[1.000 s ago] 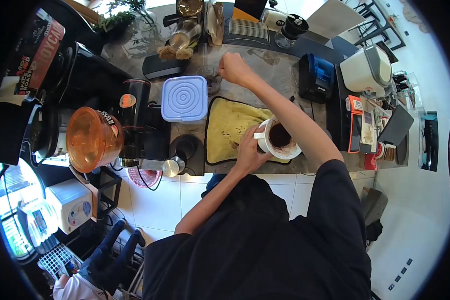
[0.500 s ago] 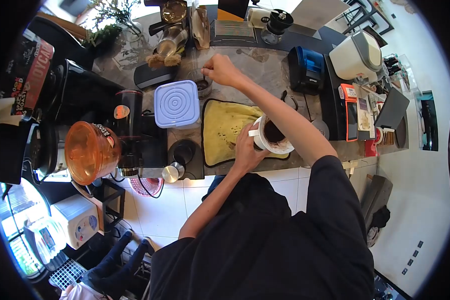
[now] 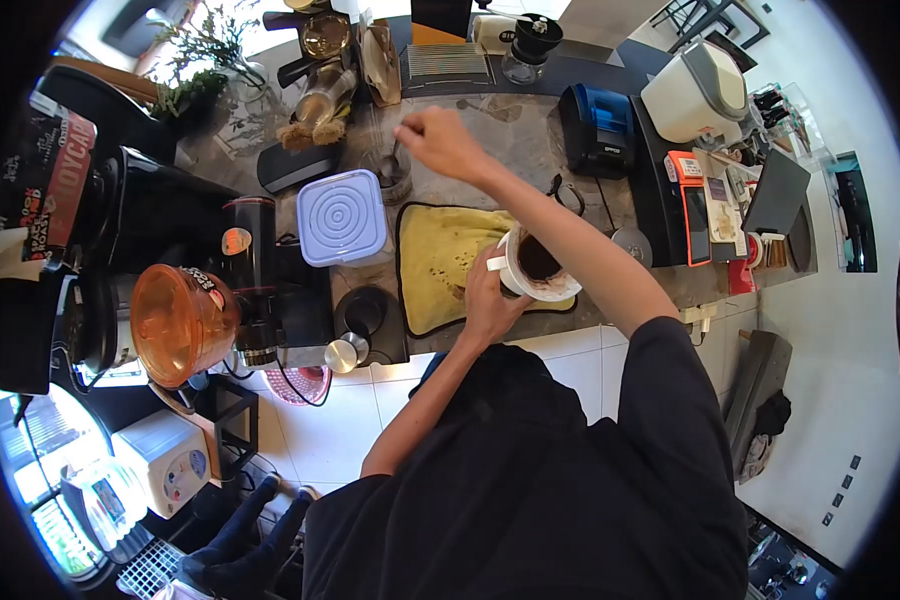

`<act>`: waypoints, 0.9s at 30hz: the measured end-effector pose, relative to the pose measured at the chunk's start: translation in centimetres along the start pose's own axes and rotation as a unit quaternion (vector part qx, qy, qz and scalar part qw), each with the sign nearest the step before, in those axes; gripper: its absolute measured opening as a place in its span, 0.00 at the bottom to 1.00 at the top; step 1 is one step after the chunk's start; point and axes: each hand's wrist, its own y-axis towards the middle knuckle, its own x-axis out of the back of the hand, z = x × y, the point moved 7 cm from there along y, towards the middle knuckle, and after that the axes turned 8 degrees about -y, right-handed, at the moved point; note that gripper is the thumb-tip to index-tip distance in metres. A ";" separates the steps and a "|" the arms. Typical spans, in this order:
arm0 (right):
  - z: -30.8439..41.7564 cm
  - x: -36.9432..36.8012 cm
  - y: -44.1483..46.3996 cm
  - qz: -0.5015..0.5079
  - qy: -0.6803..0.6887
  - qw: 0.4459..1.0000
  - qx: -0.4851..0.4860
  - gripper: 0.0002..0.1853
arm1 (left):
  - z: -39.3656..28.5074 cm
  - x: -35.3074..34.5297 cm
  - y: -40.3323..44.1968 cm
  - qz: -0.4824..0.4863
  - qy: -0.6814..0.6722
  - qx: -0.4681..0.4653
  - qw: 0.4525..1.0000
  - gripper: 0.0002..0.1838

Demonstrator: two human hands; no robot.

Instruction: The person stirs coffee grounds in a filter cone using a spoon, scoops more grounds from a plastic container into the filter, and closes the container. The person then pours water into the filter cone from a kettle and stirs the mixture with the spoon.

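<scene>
My left hand [image 3: 492, 308] is closed on the handle side of a white coffee dripper [image 3: 505, 266], tilted over the towel, with dark wet coffee inside; my right forearm partly covers it. Across it reaches my right hand [image 3: 438, 142], fingers pinched on the upper end of a spoon [image 3: 391, 158]. The spoon's lower end is in a small clear glass [image 3: 398, 188] beside a container with a blue lid [image 3: 341, 217]. Beneath the dripper lies a yellow towel [image 3: 438, 265] with a black border and dark specks.
On the left stand a black grinder [image 3: 250, 245] and an orange-tinted tub [image 3: 178, 325]. A metal cup [image 3: 342, 356] sits near the counter's front edge. Behind are a hand grinder [image 3: 532, 45] and a blue-black printer [image 3: 600, 130]. Another person's legs [image 3: 255, 530] show at lower left.
The view has shifted slightly. The spoon now shows below my right hand, standing in the glass. My left hand keeps hold of the dripper over the towel.
</scene>
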 end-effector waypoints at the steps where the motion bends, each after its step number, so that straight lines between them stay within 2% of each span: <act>1: 0.0 0.5 -0.2 0.000 0.001 1.000 -0.002 0.15 | -0.1 0.1 0.0 -0.003 -0.002 -0.002 1.000 0.41; 3: -1.0 3.4 -0.8 -0.080 0.192 0.977 -0.040 0.16 | -0.2 0.1 0.4 -0.003 -0.008 -0.008 1.000 0.40; 6: -0.6 8.8 -3.6 -0.110 0.264 0.958 -0.036 0.16 | -0.5 0.0 0.2 0.004 -0.007 -0.019 1.000 0.40; 9: 1.1 14.5 -9.2 -0.115 0.209 0.968 -0.075 0.15 | -1.0 0.4 0.4 -0.009 0.006 -0.022 1.000 0.40; 13: 1.2 17.2 -17.0 -0.124 0.161 0.971 -0.124 0.13 | -1.1 0.4 0.4 -0.011 0.010 -0.032 0.999 0.38; 16: -0.6 16.6 -21.3 -0.131 0.120 0.968 -0.177 0.11 | -1.1 0.3 0.6 -0.005 0.003 -0.030 1.000 0.37; 18: -2.9 15.9 -23.6 -0.185 0.145 0.941 -0.245 0.11 | -1.2 0.3 0.6 -0.005 0.001 -0.034 0.999 0.36; 22: -4.6 14.2 -25.6 -0.240 0.155 0.916 -0.281 0.11 | -2.0 0.5 0.8 0.001 -0.005 -0.014 1.000 0.37; 27: -6.7 12.2 -26.4 -0.260 0.170 0.909 -0.277 0.10 | -0.7 0.0 0.5 0.028 0.010 -0.006 1.000 0.39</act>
